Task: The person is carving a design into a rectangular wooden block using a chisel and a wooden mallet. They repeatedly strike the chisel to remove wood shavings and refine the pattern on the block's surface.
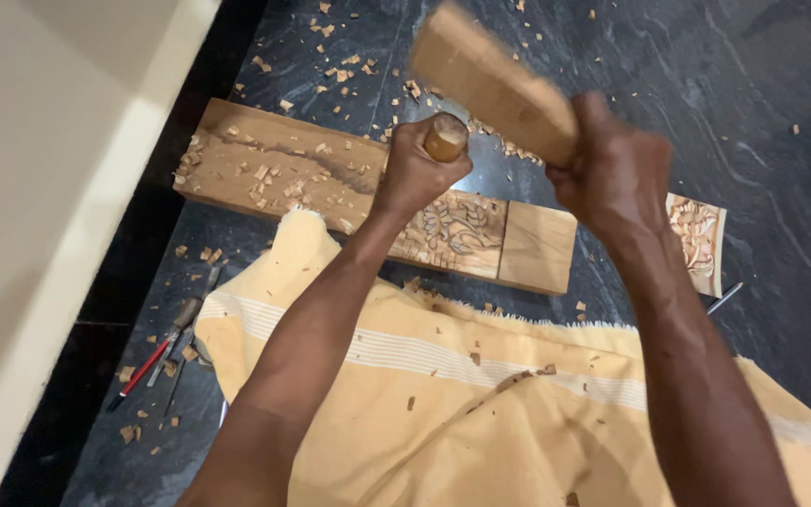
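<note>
Head view looks straight down on a dark stone floor (pixel 725 113), littered with wood chips (pixel 340 66), and a pale wall edge runs down your left side

A yellow cloth (pixel 443 404) with a pale stripe covers your lap and reaches to the near edge of the plank (pixel 265 164). That plank lies flat on the floor with its long axis running from upper left to lower right, and a leaf carving (pixel 457 230) is cut into it towards its right end. A second, smaller carved piece (pixel 701 235) shows just past your right wrist, partly hidden by it

Your right hand (pixel 612 174) is closed tight around the lower end of a flat wooden mallet (pixel 485 80), which is raised and blurred, its long axis slanting up and to the left over the plank. Your left hand (pixel 415 174) is fisted round a chisel (pixel 446 138); only the rounded butt of the handle shows above the fist, pointing up at you, and the blade is hidden under the hand, so you cannot see where its edge sits, though the fist is right over the left edge of the carving

The relation that matters: the chisel butt lies just left of and below the mallet's face, close beside it but apart, and your right hand is the one above it

Small tools (pixel 166 347), one with a red handle, lie on the floor by the cloth's left corner, well away from both hands
</note>
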